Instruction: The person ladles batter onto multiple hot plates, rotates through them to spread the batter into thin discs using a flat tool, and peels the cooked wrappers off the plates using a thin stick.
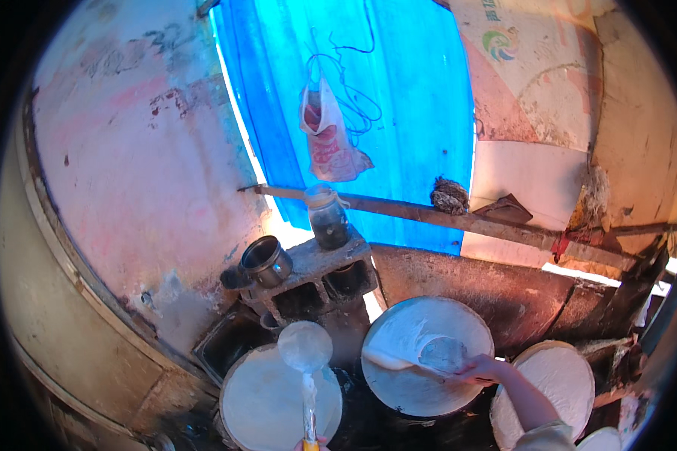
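Observation:
In my left hand (311, 445), at the lower edge, is the yellow-ended handle of a ladle (305, 347). Its round bowl is coated white and hovers over the left round plate (244, 402), which has a pale surface. My right hand (483, 368) reaches over the middle round plate (410, 395) and grips a thin, greyish, rounded piece (442, 352), whose exact kind I cannot make out. Wet white batter (390, 342) lies in a thick streak to the left of that piece. Only the fingertips of my left hand show.
Another pale round plate (545, 387) stands at the right. Behind the plates, a sooty block ledge (312, 263) carries a dark metal pot (265, 259) and a jar (327, 218). A plastic bag (331, 143) hangs against the blue sheet. A wooden rail (406, 210) crosses behind.

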A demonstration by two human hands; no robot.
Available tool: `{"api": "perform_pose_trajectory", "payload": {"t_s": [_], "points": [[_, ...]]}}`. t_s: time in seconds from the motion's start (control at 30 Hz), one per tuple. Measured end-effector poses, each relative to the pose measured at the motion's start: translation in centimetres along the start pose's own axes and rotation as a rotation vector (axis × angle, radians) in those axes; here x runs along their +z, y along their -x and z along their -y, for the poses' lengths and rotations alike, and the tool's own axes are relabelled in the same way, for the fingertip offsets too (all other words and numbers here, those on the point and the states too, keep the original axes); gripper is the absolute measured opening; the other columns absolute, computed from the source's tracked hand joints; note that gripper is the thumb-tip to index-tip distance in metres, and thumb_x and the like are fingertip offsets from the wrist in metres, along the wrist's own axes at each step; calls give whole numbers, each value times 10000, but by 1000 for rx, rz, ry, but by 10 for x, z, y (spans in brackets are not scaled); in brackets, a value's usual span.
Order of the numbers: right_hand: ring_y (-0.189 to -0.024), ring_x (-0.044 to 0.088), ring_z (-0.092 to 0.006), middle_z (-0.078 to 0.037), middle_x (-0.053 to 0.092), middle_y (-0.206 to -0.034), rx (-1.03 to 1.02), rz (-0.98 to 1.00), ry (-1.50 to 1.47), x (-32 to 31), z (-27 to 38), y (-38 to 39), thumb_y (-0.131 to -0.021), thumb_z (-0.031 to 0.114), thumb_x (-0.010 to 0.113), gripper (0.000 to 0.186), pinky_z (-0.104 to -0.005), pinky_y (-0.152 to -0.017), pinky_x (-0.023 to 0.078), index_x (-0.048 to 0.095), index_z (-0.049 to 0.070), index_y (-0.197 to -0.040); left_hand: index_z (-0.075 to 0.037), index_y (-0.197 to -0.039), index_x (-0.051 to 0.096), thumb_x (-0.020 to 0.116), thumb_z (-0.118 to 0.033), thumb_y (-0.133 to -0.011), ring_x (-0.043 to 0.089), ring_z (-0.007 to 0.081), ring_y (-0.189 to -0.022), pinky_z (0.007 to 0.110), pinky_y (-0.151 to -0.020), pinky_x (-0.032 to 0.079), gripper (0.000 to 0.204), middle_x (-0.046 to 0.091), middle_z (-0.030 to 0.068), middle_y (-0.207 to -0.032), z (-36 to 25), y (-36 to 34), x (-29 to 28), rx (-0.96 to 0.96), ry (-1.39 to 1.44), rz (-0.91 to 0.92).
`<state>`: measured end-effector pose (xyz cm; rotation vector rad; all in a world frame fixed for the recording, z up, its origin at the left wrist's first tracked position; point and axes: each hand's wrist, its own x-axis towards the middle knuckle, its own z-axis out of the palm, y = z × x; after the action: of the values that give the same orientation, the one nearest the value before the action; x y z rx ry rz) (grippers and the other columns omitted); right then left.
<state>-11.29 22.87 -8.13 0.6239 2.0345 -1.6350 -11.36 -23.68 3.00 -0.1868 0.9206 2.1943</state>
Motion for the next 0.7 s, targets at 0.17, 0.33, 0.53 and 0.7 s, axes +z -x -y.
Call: {"api": "perform_pose_trajectory", "payload": {"t_s": [0.17, 0.33, 0.53, 0.7], "points": [[-463, 475, -56, -9, 585, -633, -69, -9, -82, -44, -8, 12, -747, 170, 723, 285, -193, -384, 352, 665, 23, -985, -135, -1204, 379, 602, -29, -802, 368, 58, -487, 142, -367, 323, 472, 413, 44, -780, -1, 14, -27, 19, -7, 166], [-485, 471, -37, 8, 571, -618, -148, -158, -101, 9, 12, -44, -741, 212, 736, 286, -193, -399, 343, 679, 48, -968, -106, -1191, 389, 554, 0, -809, 372, 54, -501, 139, -364, 326, 430, 405, 41, -788, 7, -10, 0, 68, 19, 122], [-423, 448, -46, 2, 574, -592, 41, 179, 37, -60, -46, 44, -743, 176, 726, 252, -187, -377, 334, 683, 54, -960, -120, -1224, 345, 612, -70, -805, 366, 60, -490, 143, -366, 336, 499, 390, 49, -759, 16, 9, -27, 64, 69, 171], [-394, 421, -72, -11, 538, -557, -135, -324, -363, -48, -28, 2, -705, 128, 736, 261, -207, -357, 290, 671, 15, -932, -95, -1214, 370, 647, -118, -802, 372, 51, -502, 142, -377, 339, 498, 388, 20, -752, 25, -8, -46, -126, 196, 152]]}}
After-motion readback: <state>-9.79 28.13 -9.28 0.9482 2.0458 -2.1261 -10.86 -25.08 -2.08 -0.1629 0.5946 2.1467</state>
